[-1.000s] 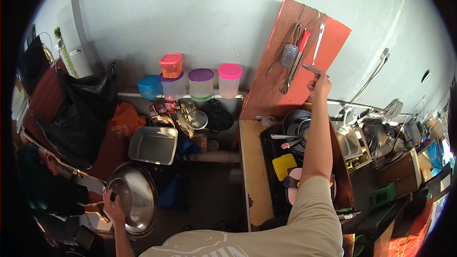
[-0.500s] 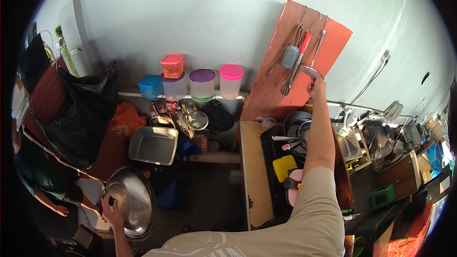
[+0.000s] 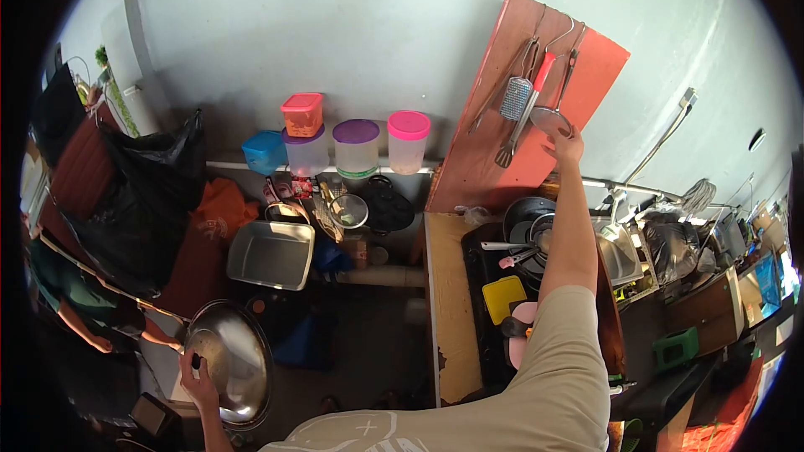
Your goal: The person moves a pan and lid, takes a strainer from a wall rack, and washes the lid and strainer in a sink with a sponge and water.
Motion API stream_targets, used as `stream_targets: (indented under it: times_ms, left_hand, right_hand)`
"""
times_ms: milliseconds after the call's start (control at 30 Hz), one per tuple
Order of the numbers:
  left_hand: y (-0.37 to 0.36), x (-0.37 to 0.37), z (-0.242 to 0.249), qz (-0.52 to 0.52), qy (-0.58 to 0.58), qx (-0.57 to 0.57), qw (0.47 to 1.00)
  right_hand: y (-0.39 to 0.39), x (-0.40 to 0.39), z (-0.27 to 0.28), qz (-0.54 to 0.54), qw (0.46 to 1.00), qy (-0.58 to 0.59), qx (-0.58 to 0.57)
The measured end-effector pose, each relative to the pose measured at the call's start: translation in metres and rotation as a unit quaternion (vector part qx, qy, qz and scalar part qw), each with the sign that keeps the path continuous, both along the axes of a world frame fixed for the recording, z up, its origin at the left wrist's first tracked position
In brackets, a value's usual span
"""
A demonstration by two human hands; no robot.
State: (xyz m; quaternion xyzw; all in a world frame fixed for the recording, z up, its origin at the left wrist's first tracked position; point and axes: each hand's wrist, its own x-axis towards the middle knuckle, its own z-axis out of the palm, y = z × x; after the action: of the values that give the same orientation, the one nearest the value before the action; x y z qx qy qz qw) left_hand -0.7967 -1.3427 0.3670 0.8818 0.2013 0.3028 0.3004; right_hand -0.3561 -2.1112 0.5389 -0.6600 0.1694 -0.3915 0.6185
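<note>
On the left, my left hand (image 3: 199, 383) is closed round the black knob of a big shiny metal lid (image 3: 244, 360), which is tilted on edge. My right arm reaches up to a red board (image 3: 494, 88) leaning against the wall. A round skimmer (image 3: 550, 121) hangs there by its long handle. At its lower rim is my right hand (image 3: 568, 146), fingers apart and no longer wrapped round it. Beside the skimmer hang a grater (image 3: 516, 99) and a red-handled utensil (image 3: 543, 74).
Lidded plastic tubs (image 3: 356, 146) line a ledge, above a metal pan (image 3: 270, 255). Under my right arm, a wooden-edged counter (image 3: 456, 301) carries pans and a yellow container (image 3: 503, 299). At far left, another person's arm (image 3: 84, 328) shows near a black bag (image 3: 138, 201).
My right hand has loosened from the skimmer, which now hangs flatter against the board. My left hand still has the lid; the view has shifted slightly.
</note>
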Motion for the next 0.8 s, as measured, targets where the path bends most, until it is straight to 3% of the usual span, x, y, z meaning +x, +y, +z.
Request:
stream_targets:
  times_ms: [133,300,533,800]
  left_hand:
    - [-0.006,-0.001,0.004,-0.016,0.003,0.021,1.000]
    - [-0.014,-0.001,0.008,-0.014,0.005,0.025,1.000]
    - [-0.015,0.000,0.002,-0.012,0.007,0.027,1.000]
    - [-0.018,0.003,0.000,-0.009,0.004,-0.010,1.000]
  right_hand:
    - [-0.029,0.021,0.002,0.020,0.998,0.022,0.050]
    - [-0.026,0.017,0.031,-0.059,0.989,0.079,0.107]
    - [-0.057,0.049,-0.005,-0.050,0.987,0.061,0.143]
    - [-0.060,0.035,-0.011,0.105,0.984,0.018,0.145]
